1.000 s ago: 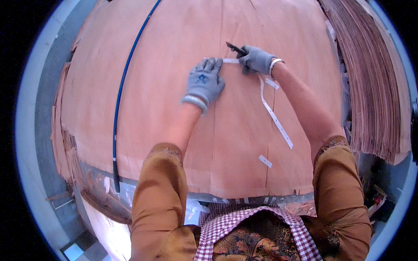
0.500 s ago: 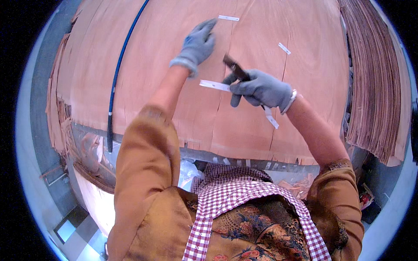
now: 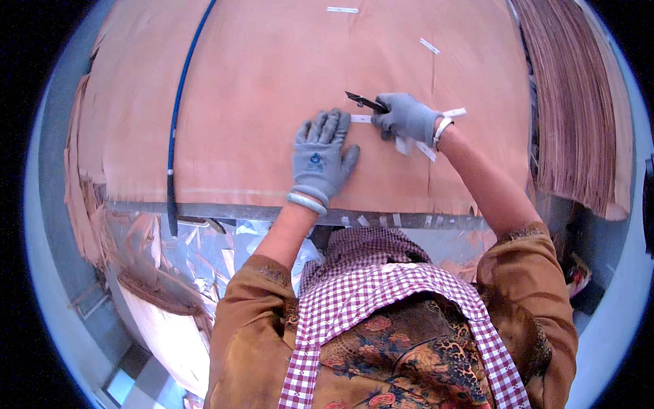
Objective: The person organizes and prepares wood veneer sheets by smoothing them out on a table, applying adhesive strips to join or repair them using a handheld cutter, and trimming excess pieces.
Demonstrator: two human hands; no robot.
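Note:
A broad pinkish-brown wood veneer sheet (image 3: 259,88) lies before me. My left hand (image 3: 320,155), in a grey glove, rests flat on it with fingers stretched forward. Beside those fingertips is a short white tape strip (image 3: 360,118), its other end reaching my right hand (image 3: 409,119). That gloved hand is closed around a dark utility knife (image 3: 366,102), whose tip points left and away from me. More white tape (image 3: 426,151) hangs below the right hand, and another end (image 3: 455,112) sticks out past its wrist. The right fingertips are partly hidden.
Two white tape pieces (image 3: 342,10) (image 3: 430,46) lie farther up the sheet. A blue rod with a black end (image 3: 178,129) crosses its left part. Stacked veneer edges (image 3: 569,102) stand at the right. Torn veneer scraps (image 3: 146,255) lie at the lower left.
My left hand has come back toward me and now lies flat on the veneer. My right hand has moved slightly away with the knife. The sheet sits higher in view.

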